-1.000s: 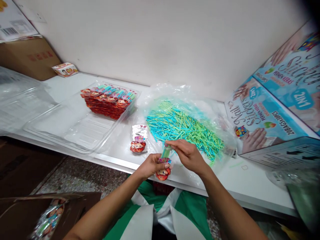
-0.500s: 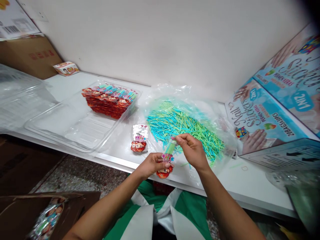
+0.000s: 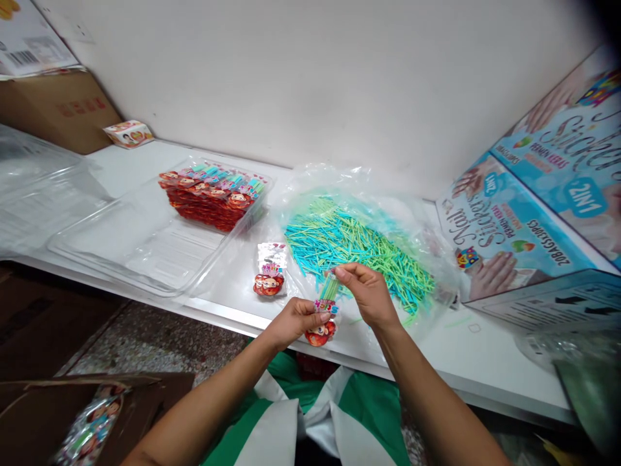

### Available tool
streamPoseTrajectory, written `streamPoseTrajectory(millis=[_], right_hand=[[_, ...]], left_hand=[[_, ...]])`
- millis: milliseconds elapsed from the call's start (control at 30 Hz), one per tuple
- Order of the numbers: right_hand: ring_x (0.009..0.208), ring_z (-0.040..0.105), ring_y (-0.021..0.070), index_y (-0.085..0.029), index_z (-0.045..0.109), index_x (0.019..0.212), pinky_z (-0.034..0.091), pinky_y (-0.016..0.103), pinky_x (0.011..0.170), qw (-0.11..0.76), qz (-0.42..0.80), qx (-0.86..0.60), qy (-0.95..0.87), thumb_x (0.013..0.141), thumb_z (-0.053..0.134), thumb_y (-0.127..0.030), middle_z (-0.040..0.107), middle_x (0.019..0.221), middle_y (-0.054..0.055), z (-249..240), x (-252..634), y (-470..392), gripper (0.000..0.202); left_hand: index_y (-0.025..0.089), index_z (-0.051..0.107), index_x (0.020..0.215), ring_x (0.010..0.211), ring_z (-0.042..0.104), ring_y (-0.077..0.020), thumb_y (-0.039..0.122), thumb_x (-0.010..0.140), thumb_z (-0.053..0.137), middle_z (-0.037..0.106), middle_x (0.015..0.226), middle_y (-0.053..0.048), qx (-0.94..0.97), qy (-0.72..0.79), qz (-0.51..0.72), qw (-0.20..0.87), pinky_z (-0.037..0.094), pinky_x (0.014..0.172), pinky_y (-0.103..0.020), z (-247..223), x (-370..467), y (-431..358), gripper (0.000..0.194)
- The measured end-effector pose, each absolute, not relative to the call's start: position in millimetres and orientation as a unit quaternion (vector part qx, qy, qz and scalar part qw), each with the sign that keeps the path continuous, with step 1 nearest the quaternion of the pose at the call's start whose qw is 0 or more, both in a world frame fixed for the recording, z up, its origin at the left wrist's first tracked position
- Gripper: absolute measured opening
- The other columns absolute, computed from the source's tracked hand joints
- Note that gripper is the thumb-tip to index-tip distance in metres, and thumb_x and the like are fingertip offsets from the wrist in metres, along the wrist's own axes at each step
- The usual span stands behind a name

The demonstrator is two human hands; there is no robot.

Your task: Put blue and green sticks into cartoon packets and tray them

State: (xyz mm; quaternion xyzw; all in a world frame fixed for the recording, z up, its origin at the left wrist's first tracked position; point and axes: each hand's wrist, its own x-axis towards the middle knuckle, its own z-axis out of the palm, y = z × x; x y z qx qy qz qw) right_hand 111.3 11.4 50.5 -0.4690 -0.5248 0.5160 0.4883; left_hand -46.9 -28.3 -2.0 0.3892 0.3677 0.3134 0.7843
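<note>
My left hand [image 3: 295,321] grips a small candy packet [image 3: 321,332] with a red-haired cartoon head at its lower end. Green sticks show through the packet's clear upper part. At the packet's top edge, the thumb and fingers of my right hand [image 3: 367,292] are closed in a pinch. Just beyond lies a heap of thin green and blue sticks [image 3: 356,243] on a clear plastic bag [image 3: 315,178]. Left of my hands, a small stack of similar packets [image 3: 269,279] rests on the white table [image 3: 436,349].
A clear plastic tray [image 3: 116,262] on the left holds rows of filled packets [image 3: 208,200] at its back right. More clear trays [image 3: 43,188] sit farther left. Printed blue boxes [image 3: 524,226] stand at the right, a brown carton [image 3: 58,107] at the back left. Below is an open carton [image 3: 160,401].
My right hand has shifted slightly left, still pinching the packet's top edge. The packet has turned a little more upright in my left hand.
</note>
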Motion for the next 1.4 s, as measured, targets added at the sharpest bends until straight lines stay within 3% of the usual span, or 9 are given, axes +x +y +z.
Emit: streamPoseTrajectory(millis=[167, 500, 700, 900, 1067, 1233, 1400], right_hand=[[0.084, 0.065, 0.0219, -0.019, 0.065, 0.090, 0.049, 0.039, 0.078, 0.495, 0.580, -0.443, -0.472, 0.077, 0.060, -0.037, 0.070, 0.086, 0.006, 47, 105, 9, 0.022], [0.088, 0.064, 0.0217, -0.020, 0.069, 0.088, 0.045, 0.040, 0.087, 0.489, 0.577, -0.426, -0.497, 0.075, 0.063, -0.033, 0.071, 0.089, 0.005, 50, 106, 5, 0.018], [0.084, 0.063, 0.0201, -0.019, 0.069, 0.084, 0.046, 0.037, 0.084, 0.499, 0.542, -0.441, -0.513, 0.076, 0.062, -0.033, 0.071, 0.084, 0.005, 49, 103, 9, 0.017], [0.083, 0.063, 0.0204, -0.019, 0.068, 0.085, 0.046, 0.036, 0.082, 0.531, 0.532, -0.446, -0.486, 0.077, 0.061, -0.033, 0.070, 0.084, 0.004, 53, 92, 15, 0.018], [0.086, 0.063, 0.0212, -0.019, 0.068, 0.086, 0.046, 0.037, 0.083, 0.534, 0.515, -0.435, -0.511, 0.077, 0.061, -0.034, 0.070, 0.086, 0.005, 65, 78, 23, 0.019], [0.080, 0.064, 0.0202, -0.018, 0.067, 0.085, 0.047, 0.036, 0.079, 0.540, 0.537, -0.421, -0.493, 0.076, 0.062, -0.035, 0.070, 0.083, 0.004, 73, 67, 36, 0.019], [0.079, 0.065, 0.0202, -0.019, 0.066, 0.087, 0.049, 0.035, 0.074, 0.543, 0.565, -0.394, -0.480, 0.077, 0.061, -0.034, 0.070, 0.082, 0.003, 81, 53, 46, 0.018]], left_hand=[[0.005, 0.069, 0.078, 0.062, 0.064, -0.0202, 0.039, 0.067, 0.068, 0.068, 0.072, -0.014, 0.394, 0.372, 0.307, 0.782, 0.049, 0.058, -0.029, -3, -47, -25, 0.035], [0.007, 0.069, 0.080, 0.060, 0.061, -0.0151, 0.039, 0.067, 0.069, 0.067, 0.068, -0.009, 0.405, 0.362, 0.330, 0.772, 0.046, 0.057, -0.024, -8, -48, -26, 0.035], [0.007, 0.068, 0.084, 0.066, 0.063, -0.0194, 0.039, 0.069, 0.067, 0.068, 0.076, -0.012, 0.412, 0.369, 0.305, 0.776, 0.047, 0.057, -0.026, -2, -51, -26, 0.035], [0.011, 0.064, 0.094, 0.066, 0.062, -0.0152, 0.034, 0.071, 0.066, 0.067, 0.078, -0.008, 0.426, 0.337, 0.368, 0.754, 0.046, 0.056, -0.022, 12, -55, -22, 0.033], [0.008, 0.065, 0.088, 0.062, 0.063, -0.0154, 0.036, 0.076, 0.060, 0.067, 0.071, -0.008, 0.409, 0.355, 0.409, 0.734, 0.047, 0.057, -0.023, 19, -64, -15, 0.031], [0.012, 0.062, 0.095, 0.071, 0.066, -0.0199, 0.035, 0.072, 0.065, 0.068, 0.084, -0.009, 0.391, 0.330, 0.418, 0.751, 0.050, 0.064, -0.028, 33, -77, -14, 0.033], [0.010, 0.064, 0.092, 0.069, 0.066, -0.0198, 0.041, 0.073, 0.063, 0.068, 0.078, -0.009, 0.403, 0.355, 0.410, 0.737, 0.050, 0.063, -0.027, 49, -91, -7, 0.036]])
